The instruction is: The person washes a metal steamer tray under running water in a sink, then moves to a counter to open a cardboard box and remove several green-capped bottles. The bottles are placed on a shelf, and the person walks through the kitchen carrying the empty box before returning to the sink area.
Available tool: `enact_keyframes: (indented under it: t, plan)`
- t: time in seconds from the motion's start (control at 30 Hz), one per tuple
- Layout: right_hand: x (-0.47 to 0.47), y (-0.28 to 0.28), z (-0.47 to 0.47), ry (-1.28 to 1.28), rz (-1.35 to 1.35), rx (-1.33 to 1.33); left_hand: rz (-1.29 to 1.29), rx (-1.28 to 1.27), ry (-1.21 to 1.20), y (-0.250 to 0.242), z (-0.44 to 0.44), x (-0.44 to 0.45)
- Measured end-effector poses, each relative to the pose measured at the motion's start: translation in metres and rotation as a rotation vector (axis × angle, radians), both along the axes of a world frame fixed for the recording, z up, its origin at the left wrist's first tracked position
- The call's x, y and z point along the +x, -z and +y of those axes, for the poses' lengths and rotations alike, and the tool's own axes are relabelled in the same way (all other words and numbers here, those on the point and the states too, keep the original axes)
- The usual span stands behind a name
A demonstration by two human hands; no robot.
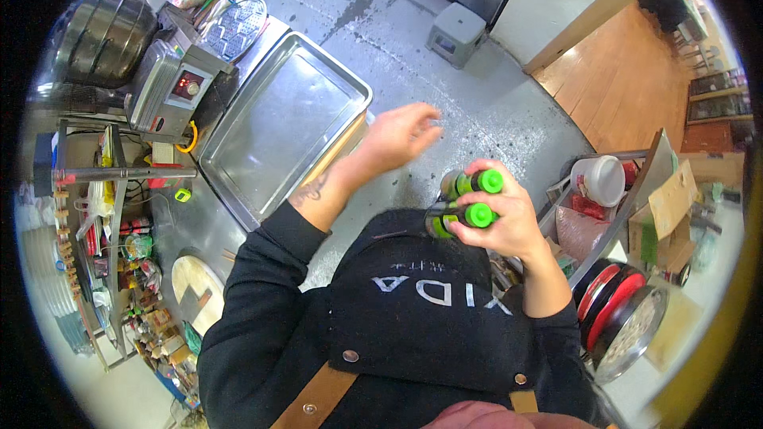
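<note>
My right hand (506,214) grips two bottles with bright green caps in front of my black apron (411,286). One green-capped bottle (462,183) lies farther from me, the other (444,220) nearer, both tipped with their caps towards my palm. Slightly blurred, my left hand (402,134) hangs over the floor, its fingers bent and apart with nothing in them. Beside my left forearm a rectangular metal sheet pan (280,119) rests on the worktop, with nothing on its flat bottom.
At the left stand a metal appliance with a lit red display (188,86), a large steel pot (101,36) and a round chopping board (199,286) bearing a cleaver (192,305). A grey step stool (458,33) is ahead. On my right are a white tub (599,180) and stacked round pans (629,322).
</note>
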State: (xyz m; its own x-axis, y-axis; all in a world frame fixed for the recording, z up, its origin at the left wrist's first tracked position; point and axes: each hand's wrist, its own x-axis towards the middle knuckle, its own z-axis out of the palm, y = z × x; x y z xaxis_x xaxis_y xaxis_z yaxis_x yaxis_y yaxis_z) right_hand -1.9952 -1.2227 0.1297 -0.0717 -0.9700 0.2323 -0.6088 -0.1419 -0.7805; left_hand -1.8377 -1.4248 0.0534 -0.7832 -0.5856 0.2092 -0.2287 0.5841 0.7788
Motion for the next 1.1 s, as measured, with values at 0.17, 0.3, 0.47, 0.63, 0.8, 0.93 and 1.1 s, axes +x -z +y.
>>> enact_keyframes:
  t: [0.17, 0.3, 0.47, 0.63, 0.8, 0.93, 1.1]
  plan:
    - [-0.071, 0.011, -0.07, -0.057, 0.191, 0.13, -0.591, -0.12, -0.068, 0.092, -0.09, 0.019]
    - [-0.119, 0.029, -0.129, -0.073, 0.175, 0.15, -0.797, -0.355, 0.005, 0.143, -0.15, 0.008]
    - [-0.147, 0.054, -0.194, -0.033, 0.147, 0.225, -1.436, -0.053, 0.161, 0.182, -0.232, -0.029]
    - [-0.17, 0.065, -0.264, -0.065, 0.061, 0.23, -1.747, 0.077, 0.328, 0.202, -0.266, -0.051]
    - [-0.189, 0.082, -0.34, -0.292, 0.041, 0.229, -1.76, 0.192, 0.34, 0.196, -0.267, -0.055]
    - [-0.193, 0.1, -0.395, -0.552, 0.057, 0.275, -1.731, 0.12, 0.258, 0.181, -0.263, -0.049]
    - [-0.178, 0.131, -0.447, -0.791, -0.01, 0.262, -1.649, 0.107, 0.242, 0.155, -0.262, -0.042]
